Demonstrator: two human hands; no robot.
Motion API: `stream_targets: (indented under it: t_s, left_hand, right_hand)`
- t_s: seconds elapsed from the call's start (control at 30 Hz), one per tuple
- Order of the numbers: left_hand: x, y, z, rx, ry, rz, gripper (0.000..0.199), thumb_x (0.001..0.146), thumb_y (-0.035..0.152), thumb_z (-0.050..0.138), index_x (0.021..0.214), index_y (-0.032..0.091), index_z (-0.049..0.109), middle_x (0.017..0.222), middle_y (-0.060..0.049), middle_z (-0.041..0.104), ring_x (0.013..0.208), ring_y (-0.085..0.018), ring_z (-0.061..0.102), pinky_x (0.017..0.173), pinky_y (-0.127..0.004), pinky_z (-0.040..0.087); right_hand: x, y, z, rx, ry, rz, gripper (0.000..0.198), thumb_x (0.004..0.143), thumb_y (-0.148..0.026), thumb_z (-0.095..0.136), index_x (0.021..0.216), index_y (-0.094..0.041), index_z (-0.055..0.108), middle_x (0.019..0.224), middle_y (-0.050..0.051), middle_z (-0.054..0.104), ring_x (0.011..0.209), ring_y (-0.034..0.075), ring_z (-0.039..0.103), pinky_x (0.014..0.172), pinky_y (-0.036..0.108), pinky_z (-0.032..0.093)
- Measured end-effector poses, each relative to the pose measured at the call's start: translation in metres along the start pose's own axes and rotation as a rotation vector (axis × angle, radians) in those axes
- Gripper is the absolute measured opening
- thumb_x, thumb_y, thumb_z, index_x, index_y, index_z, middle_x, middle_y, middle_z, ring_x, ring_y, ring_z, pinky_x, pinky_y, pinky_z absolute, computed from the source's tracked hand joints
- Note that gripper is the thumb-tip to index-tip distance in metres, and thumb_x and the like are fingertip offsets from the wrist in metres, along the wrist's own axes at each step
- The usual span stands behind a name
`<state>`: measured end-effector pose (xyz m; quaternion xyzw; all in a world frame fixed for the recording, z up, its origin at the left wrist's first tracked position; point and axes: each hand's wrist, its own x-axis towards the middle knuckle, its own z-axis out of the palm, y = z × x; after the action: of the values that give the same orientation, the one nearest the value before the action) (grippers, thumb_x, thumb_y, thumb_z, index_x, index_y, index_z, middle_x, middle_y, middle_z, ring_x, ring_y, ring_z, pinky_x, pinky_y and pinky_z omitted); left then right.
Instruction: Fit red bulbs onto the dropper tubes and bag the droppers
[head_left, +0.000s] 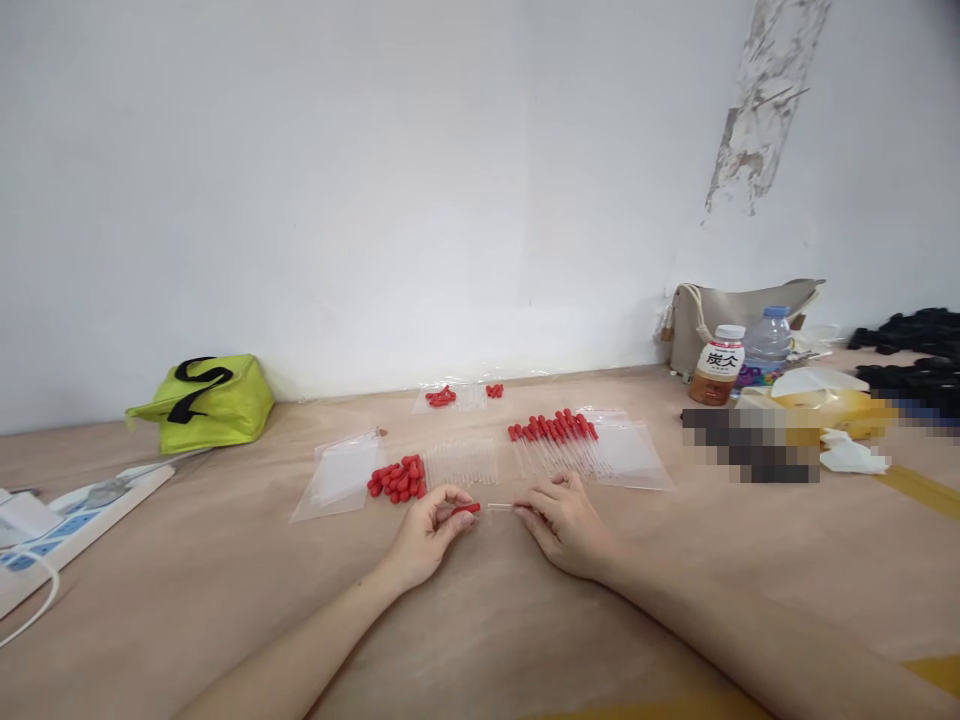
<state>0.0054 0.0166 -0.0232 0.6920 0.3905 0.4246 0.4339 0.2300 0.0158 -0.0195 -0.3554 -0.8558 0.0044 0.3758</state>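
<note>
Pinched in my left hand (426, 535) is a red rubber dropper bulb (468, 508), its end facing right. My right hand (564, 525) pinches a thin clear dropper tube (500, 507) that points left at the bulb. A small gap separates the two. Behind my left hand lies a pile of red bulbs (399, 479). Beside it, a row of loose clear tubes (461, 462) rests on the table. Several droppers with red bulbs fitted (555, 432) lie side by side behind my right hand.
Clear plastic bags (341, 470) flank the parts, and a bag with red bulbs (441, 396) lies by the wall. A yellow-green pouch (217, 405) and a power strip (75, 535) are on the left. Right are a drink bottle (718, 368), a water bottle (769, 345) and a grey bag (686, 335).
</note>
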Motion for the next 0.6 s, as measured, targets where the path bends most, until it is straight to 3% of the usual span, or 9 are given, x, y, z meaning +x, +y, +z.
stream_targets:
  t_s: [0.3, 0.6]
  left_hand:
    - [-0.001, 0.020, 0.002, 0.350, -0.029, 0.134, 0.021, 0.084, 0.027, 0.048, 0.098, 0.018, 0.062, 0.091, -0.006, 0.060, 0.086, -0.017, 0.056, 0.078, -0.031, 0.042]
    - [0.002, 0.015, 0.007, 0.337, -0.014, 0.092, 0.019, 0.081, 0.029, 0.052, 0.090, 0.015, 0.061, 0.082, -0.004, 0.062, 0.075, -0.016, 0.056, 0.068, -0.026, 0.043]
  right_hand:
    - [0.001, -0.004, 0.000, 0.024, -0.001, 0.003, 0.020, 0.085, -0.020, 0.039, 0.090, -0.019, 0.058, 0.080, 0.004, 0.064, 0.069, 0.012, 0.054, 0.084, 0.035, 0.023]
    - [-0.001, -0.001, 0.003, 0.052, -0.027, -0.016, 0.020, 0.085, -0.021, 0.040, 0.091, -0.019, 0.059, 0.077, 0.004, 0.064, 0.068, 0.012, 0.054, 0.084, 0.035, 0.024]
